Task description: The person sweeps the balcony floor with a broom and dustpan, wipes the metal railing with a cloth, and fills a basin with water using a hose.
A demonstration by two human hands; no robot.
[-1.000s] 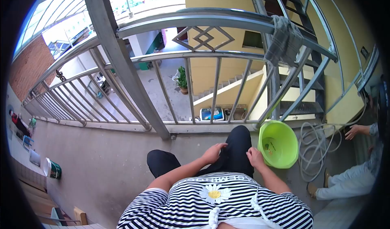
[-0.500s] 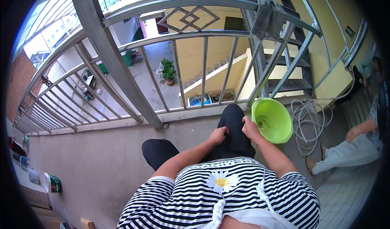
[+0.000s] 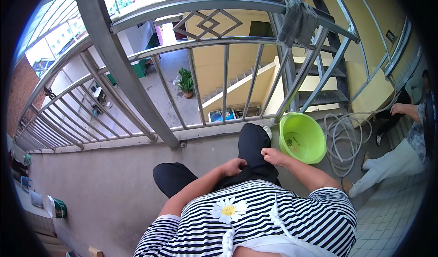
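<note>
Both of my hands are at the black trousers (image 3: 253, 143), on the raised right leg. My left hand (image 3: 234, 166) is closed, with a fold of the trouser cloth at its fingers on the inner thigh. On the outer side near the knee, my right hand (image 3: 272, 156) pinches the cloth, its fingers curled in. Just right of that hand stands a light green plastic basin (image 3: 303, 138) with a little dark matter or print on its bottom. Part of a white shoe (image 3: 268, 132) shows beyond the knee.
A metal railing (image 3: 225, 81) runs ahead, with a grey cloth (image 3: 297, 22) over it. A coiled clear hose (image 3: 340, 140) lies right of the basin. Another person in pale trousers (image 3: 388, 165) is at the right. A green and white bucket (image 3: 57, 207) stands at the left.
My right hand has moved slightly left and down along the leg, and my left hand has slid left and down. A white shoe now shows. The other person's hand has risen.
</note>
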